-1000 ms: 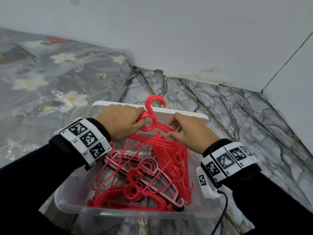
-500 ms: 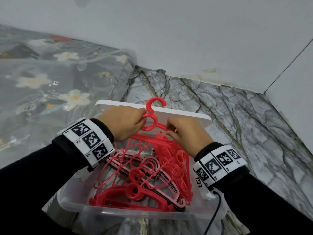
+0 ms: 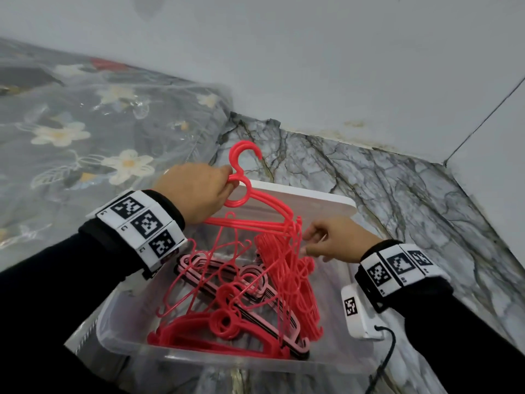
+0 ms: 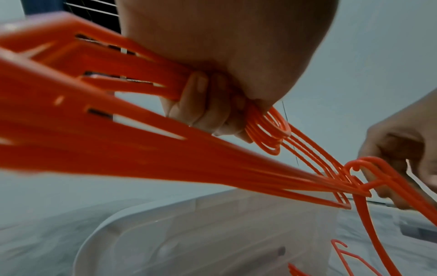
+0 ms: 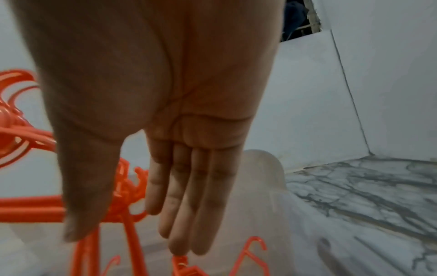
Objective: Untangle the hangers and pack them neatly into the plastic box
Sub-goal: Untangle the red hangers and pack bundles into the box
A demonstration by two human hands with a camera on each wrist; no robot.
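1. I take this for a room in a home, most likely a bedroom or a storage corner, not a workshop or lab.
2. On my left lies bedding [image 3: 85,132] with a grey flower print, sealed under clear plastic film.
3. The floor [image 3: 412,200] is grey-veined marble tile and meets plain white walls [image 3: 312,66] in a corner.
4. The goods are domestic: a clear plastic box [image 3: 127,331] on the floor with red clothes hangers [image 3: 255,294] in it.
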